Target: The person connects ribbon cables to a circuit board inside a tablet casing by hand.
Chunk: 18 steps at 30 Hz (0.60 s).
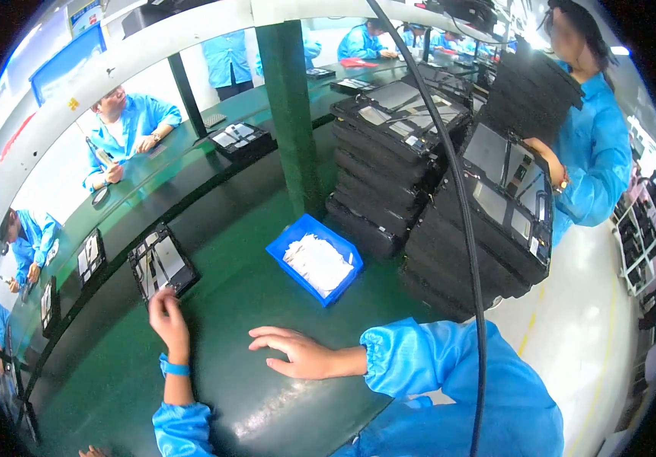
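My left hand [166,314] reaches out over the green bench, its fingertips close to the near edge of a black tray [162,263] holding flat electronic parts. It holds nothing that I can see. My right hand [297,352] lies flat on the green bench top [236,305] with its fingers spread and empty. Both arms wear blue sleeves, and a blue band sits on the left wrist.
A blue bin [314,259] of white slips stands ahead of my right hand. Two tall stacks of black trays [389,167] rise at the right, where a person in blue [591,152] handles the top tray. Other workers sit along the far conveyor [126,129]. A black cable [457,190] hangs in front.
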Available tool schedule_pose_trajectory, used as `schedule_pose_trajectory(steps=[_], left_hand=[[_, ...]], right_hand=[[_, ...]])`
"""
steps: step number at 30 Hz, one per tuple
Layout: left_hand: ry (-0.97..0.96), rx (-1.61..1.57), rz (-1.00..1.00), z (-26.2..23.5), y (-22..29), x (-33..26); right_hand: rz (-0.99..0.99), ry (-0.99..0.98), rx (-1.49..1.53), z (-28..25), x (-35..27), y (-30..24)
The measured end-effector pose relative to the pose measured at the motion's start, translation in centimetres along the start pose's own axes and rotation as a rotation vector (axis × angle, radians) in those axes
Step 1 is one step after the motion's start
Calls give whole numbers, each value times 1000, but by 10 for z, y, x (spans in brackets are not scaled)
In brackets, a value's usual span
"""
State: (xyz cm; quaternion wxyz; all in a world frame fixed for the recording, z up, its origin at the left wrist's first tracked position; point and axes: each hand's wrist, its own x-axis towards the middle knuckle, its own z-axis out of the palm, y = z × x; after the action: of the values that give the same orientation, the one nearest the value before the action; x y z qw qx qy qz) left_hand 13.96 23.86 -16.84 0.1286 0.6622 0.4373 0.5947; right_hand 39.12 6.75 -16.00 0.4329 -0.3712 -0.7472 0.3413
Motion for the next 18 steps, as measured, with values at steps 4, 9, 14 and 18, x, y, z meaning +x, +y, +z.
schedule_pose_trajectory(steps=[4,9,14,18], left_hand=[[-568,156,257,17,71,-26],[-698,175,290,25,89,-29],[-627,38,37,28,82,-28],[-640,33,40,28,79,-29]], right_hand=[[-2,-24,-25,-1,1,-4],[-10,-49,-38,2,0,-4],[6,-62,-60,-2,-3,-5],[-6,-77,-74,-3,-4,-4]])
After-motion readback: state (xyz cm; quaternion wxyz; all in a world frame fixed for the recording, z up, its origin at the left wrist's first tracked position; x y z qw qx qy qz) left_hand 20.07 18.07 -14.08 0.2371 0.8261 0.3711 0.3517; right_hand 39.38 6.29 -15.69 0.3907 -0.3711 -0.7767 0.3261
